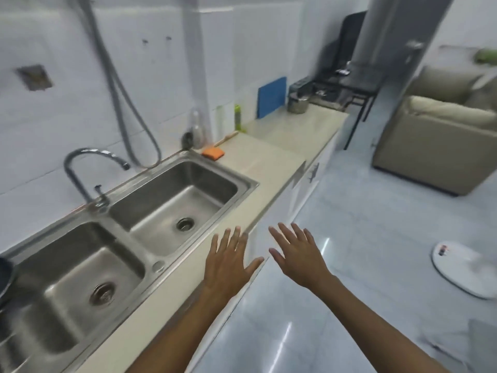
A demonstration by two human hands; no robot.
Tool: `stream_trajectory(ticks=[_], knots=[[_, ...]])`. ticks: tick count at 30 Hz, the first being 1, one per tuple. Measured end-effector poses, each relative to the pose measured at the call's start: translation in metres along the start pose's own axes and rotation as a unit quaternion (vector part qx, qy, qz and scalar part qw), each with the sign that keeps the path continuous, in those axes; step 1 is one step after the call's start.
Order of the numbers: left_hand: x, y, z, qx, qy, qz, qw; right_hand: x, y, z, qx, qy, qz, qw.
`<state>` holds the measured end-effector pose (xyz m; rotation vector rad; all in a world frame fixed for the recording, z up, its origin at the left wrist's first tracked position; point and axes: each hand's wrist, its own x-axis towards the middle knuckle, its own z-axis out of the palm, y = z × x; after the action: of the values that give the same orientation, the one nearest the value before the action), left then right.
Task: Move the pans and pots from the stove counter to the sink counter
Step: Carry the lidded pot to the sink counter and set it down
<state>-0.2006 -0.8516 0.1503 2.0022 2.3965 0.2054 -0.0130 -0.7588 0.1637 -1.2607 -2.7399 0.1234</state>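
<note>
Both of my hands are stretched out in front of me, palms down and fingers spread, holding nothing. My left hand (231, 261) hovers over the front edge of the beige sink counter (271, 154). My right hand (298, 254) hangs just past that edge, above the floor. A double steel sink (150, 211) is set into the counter to the left of my hands. A dark rounded object (4, 275), perhaps a pan, shows at the far left edge, mostly cut off. A small steel pot (298, 102) stands at the counter's far end.
A curved tap (88, 168) rises behind the sink, with a hose on the tiled wall. An orange sponge (213, 152), bottles and a blue board (271, 96) sit along the wall. A beige armchair (435, 141), a dark chair and a white round base (465, 267) stand on the glossy floor at right.
</note>
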Motion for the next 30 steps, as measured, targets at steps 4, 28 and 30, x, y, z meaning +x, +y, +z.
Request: stream_trajectory(ticks=[4, 28, 30], knots=[[0.085, 0.077, 0.005, -0.009, -0.006, 0.03, 0.999, 0.018, 0.097, -0.021, -0.015, 0.007, 0.044, 0.999], [0.592, 0.34, 0.114, -0.011, -0.086, 0.198, 0.976, 0.248, 0.534, -0.031, 0.006, -0.058, 0.22, 0.974], [0.638, 0.362, 0.123, -0.025, -0.074, 0.214, 0.974, 0.272, 0.575, -0.032, 0.005, -0.051, 0.236, 0.97]])
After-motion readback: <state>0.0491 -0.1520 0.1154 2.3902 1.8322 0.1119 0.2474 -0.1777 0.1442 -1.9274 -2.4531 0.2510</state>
